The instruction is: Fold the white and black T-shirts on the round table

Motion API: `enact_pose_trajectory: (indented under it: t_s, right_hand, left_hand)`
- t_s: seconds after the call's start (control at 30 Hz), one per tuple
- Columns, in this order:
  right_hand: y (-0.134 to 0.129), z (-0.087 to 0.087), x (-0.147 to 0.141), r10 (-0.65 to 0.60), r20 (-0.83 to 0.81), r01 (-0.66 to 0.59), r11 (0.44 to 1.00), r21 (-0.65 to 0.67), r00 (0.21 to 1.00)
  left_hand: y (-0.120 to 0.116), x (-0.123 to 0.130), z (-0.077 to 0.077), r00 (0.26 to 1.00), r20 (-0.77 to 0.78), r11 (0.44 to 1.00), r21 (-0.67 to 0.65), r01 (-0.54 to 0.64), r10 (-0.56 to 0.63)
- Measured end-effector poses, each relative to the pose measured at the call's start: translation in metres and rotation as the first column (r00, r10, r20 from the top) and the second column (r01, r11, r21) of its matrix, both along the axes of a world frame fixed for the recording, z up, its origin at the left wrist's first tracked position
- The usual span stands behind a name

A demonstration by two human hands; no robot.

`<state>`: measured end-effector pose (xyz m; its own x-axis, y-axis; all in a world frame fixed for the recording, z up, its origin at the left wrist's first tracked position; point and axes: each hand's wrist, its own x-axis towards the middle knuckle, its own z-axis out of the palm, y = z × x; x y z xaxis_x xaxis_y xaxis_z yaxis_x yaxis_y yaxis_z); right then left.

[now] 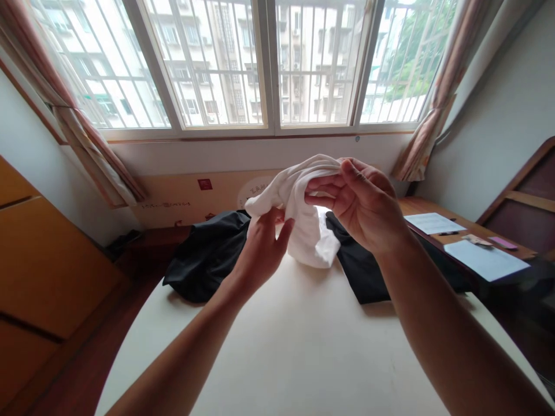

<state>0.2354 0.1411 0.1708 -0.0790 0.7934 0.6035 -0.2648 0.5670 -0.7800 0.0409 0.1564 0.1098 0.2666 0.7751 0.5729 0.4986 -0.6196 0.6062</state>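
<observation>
Head view: left hand (260, 254) grasping the lower folds of a white cloth (303, 216), right hand (359, 205) pinching its upper edge. Cloth held up above the pale tabletop (303, 358), in front of black cloth (208, 257) lying bunched.

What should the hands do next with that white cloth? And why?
I think they should probably lower the white cloth onto the table and smooth it out. The left hand and right hand are holding it bunched up in the air, and the table is right below it, in front of the black clothes.
</observation>
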Motion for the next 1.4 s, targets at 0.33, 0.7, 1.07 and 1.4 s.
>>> enact_pose_trajectory:
  t_s: [0.33,0.7,1.07,1.4]
  right_hand:
    - [0.037,-0.035,0.021,-0.252,0.465,0.219,0.968,0.126,0.848]
    - [0.021,-0.039,-0.007,-0.202,0.784,0.095,0.979,0.181,0.588]
    - [0.012,-0.029,-0.01,-0.547,0.464,0.384,0.831,0.403,0.696]
    - [0.021,-0.031,-0.002,-0.502,0.35,0.435,0.863,0.256,0.791]
  left_hand:
    - [-0.004,-0.023,0.04,0.94,0.219,0.934,0.188,-0.303,0.261]
    - [0.012,-0.045,0.035,0.83,-0.147,0.841,0.034,-0.539,0.538]
    - [0.002,-0.032,0.03,0.952,-0.289,0.995,0.06,-0.083,0.097]
    - [0.008,-0.048,0.049,0.904,0.246,0.894,0.202,-0.4,0.349]
